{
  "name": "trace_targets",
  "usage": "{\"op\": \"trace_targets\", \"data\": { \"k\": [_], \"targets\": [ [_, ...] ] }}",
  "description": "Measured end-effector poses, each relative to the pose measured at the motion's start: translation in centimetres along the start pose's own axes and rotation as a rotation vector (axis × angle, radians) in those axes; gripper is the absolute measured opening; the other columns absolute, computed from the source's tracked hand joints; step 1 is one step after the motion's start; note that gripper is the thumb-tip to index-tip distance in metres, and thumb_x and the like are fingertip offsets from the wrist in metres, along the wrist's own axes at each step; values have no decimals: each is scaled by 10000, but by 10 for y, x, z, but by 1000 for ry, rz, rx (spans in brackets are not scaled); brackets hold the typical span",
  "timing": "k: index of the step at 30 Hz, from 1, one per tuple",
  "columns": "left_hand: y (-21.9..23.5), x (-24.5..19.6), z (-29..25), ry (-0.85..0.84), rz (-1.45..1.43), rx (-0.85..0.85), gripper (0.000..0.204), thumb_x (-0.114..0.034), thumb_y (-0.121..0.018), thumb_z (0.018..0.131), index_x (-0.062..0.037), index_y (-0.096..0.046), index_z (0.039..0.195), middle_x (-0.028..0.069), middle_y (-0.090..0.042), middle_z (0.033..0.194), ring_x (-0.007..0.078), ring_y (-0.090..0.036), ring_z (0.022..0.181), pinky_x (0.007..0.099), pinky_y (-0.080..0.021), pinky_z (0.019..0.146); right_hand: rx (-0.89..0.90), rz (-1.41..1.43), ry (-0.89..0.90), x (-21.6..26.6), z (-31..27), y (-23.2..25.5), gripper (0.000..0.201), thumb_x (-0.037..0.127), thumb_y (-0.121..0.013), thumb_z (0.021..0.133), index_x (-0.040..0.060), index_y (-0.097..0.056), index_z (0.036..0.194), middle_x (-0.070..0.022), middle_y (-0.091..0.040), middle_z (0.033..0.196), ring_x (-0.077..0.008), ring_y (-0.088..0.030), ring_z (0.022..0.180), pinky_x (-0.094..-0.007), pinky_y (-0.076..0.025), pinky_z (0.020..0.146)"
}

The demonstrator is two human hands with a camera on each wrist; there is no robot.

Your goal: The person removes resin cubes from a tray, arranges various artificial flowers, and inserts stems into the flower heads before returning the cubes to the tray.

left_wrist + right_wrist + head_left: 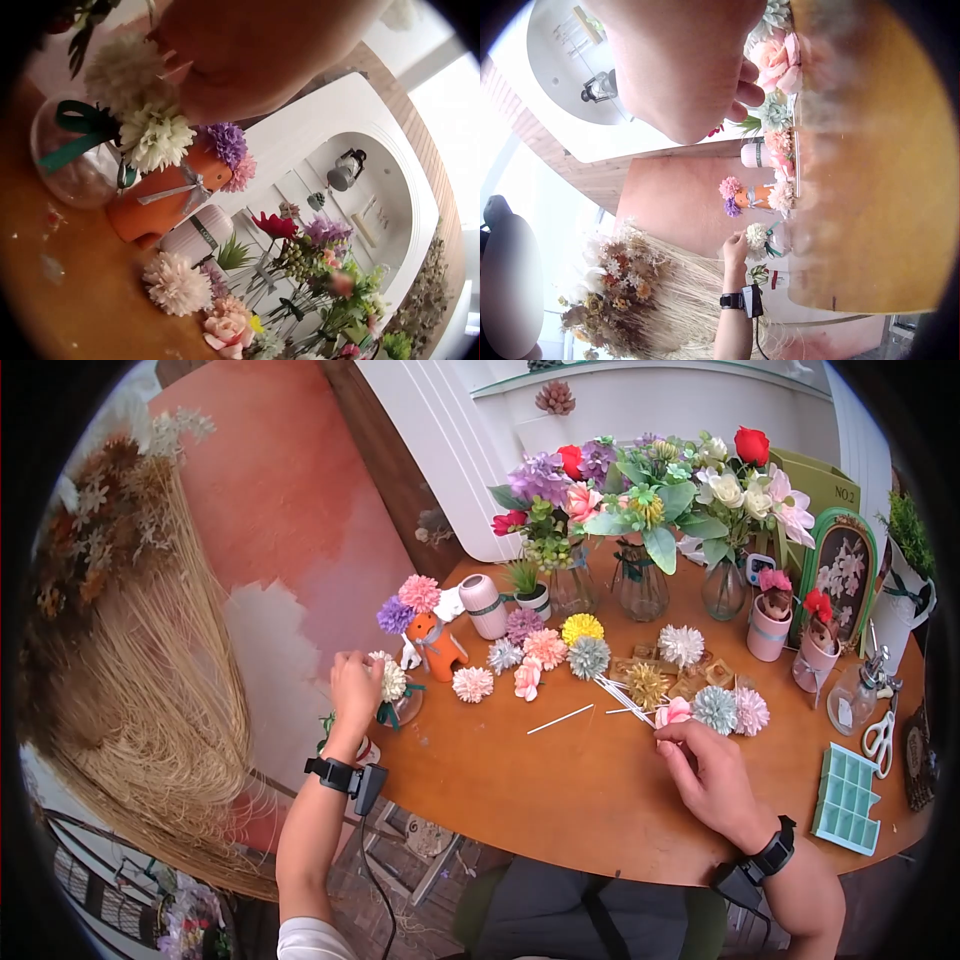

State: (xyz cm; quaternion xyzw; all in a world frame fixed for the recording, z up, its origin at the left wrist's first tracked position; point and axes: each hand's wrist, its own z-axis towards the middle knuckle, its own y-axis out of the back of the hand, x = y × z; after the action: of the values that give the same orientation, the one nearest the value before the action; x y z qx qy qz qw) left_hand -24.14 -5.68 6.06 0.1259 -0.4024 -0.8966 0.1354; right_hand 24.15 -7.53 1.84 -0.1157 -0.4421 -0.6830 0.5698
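— Beside the orange vase, on its near-left side, where is your left hand sitting?

— You are resting it against the white flowers standing in the round glass vase with the green ribbon. Your fingers are curling in at the blooms; the left wrist view is showing them pressing down on the upper white head, though whether you are pinching a stem I cannot tell.

— And the glass vase itself?

— It is standing just beside the orange vase, at the table edge, touching nothing else that shows.

— What is your right hand doing?

— You are pinching a pink rose between thumb and fingertips, fingers drawn narrow around it. It is lying well to the right of the orange vase, just beside a pale green flower head and a pink one.

— Anything lying between the two hands?

— Loose white stems are lying on the wood, right of the orange vase, and a row of loose flower heads is running from the orange vase toward your right hand: a cream one, a yellow one, a grey-green one.

— And behind the orange vase?

— A pink ribbed cup is standing just to its right, and further back glass vases of mixed flowers are crowding the far side. Scissors and a pale green tray are sitting far right of it.
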Motion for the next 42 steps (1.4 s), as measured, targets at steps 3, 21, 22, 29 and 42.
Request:
{"op": "trace_targets", "data": {
  "k": [3,21,22,29,42],
  "targets": [
    [6,-8,0,108,-31,73,219,-217,-667,882,-17,-672,973,194,-633,1076,369,-609,1006,441,-477,900,0,-11,10,2,0,1,94,63,-641,910,10,-638,988,-126,-645,792,-251,-624,619,-344,-484,559],
    [-22,-106,-52,-441,-153,455,453,-77,-764,758,-50,-631,1190,171,-540,1267,364,-517,1189,420,-457,985,88,-58,-30,0,0,2,117,102,-642,913,10,-655,983,-143,-641,793,-281,-635,646,-370,-495,589],
    [-26,-107,-50,-447,-164,421,362,-69,-746,773,-47,-676,1128,170,-618,1136,353,-601,1068,417,-496,926,86,-62,-28,-1,0,2,117,102,-642,913,10,-655,983,-143,-641,793,-281,-635,646,-370,-495,589],
    [20,-152,-72,-427,-721,381,247,-37,-719,809,-19,-715,1055,167,-711,1056,334,-687,977,389,-552,827,118,-64,-7,0,2,2,120,101,-642,917,8,-662,990,-137,-650,812,-265,-642,663,-344,-503,600],
    [-9,-244,-121,-502,-1513,1081,129,112,-629,839,-1,-596,785,71,-497,1164,155,-587,1036,277,-537,864,201,122,-112,-12,4,2,214,108,-723,889,28,-667,1080,-68,-604,951,-127,-574,702,-256,-476,601]
  ]
}}
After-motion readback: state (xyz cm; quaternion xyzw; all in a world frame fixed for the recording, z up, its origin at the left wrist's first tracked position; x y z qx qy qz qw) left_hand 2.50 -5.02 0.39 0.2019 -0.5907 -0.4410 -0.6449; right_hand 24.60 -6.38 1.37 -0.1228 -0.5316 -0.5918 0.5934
